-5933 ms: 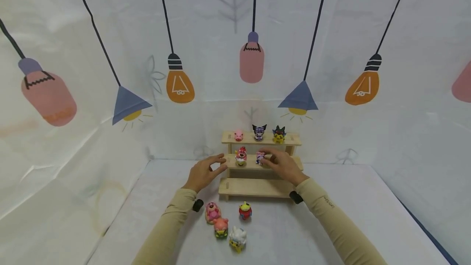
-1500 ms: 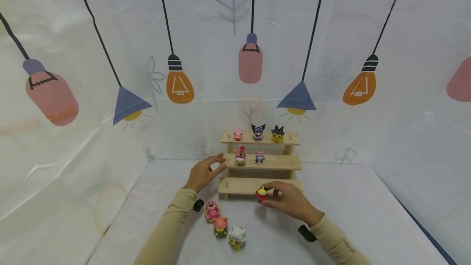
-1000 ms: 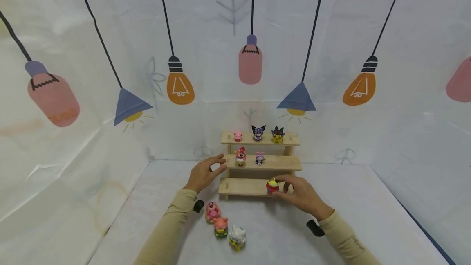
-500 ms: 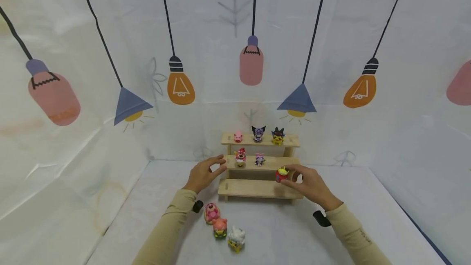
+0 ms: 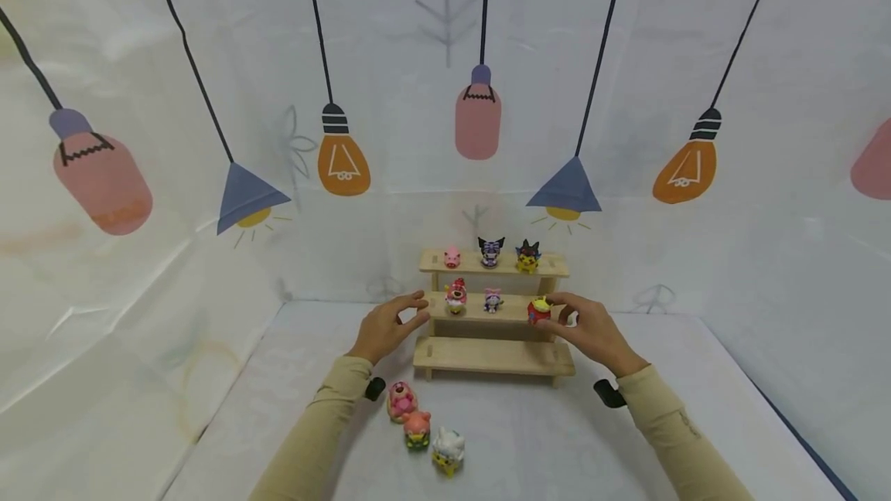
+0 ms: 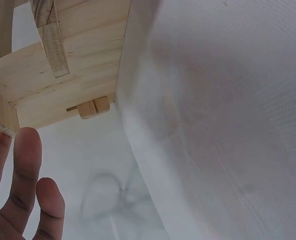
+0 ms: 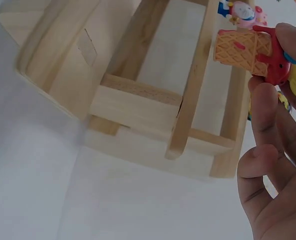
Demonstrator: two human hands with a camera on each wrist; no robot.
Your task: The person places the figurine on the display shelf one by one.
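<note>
Our right hand [image 5: 593, 333] pinches the red figurine [image 5: 538, 311] at the right end of the middle shelf [image 5: 513, 307]; we should seat it flat before releasing. Our left hand [image 5: 385, 328] holds nothing, fingers apart.

Free bottom shelf [image 5: 494, 356]; figurines [image 5: 492, 301] above

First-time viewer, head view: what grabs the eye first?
Probably the big pink, orange and blue printed lamps spread across the white backdrop. Next, below them, the three-tier pale wooden shelf with small colourful figurines on its upper two tiers. Then the right hand, pinching a red figurine with a yellow head at the middle tier's right end.
</note>
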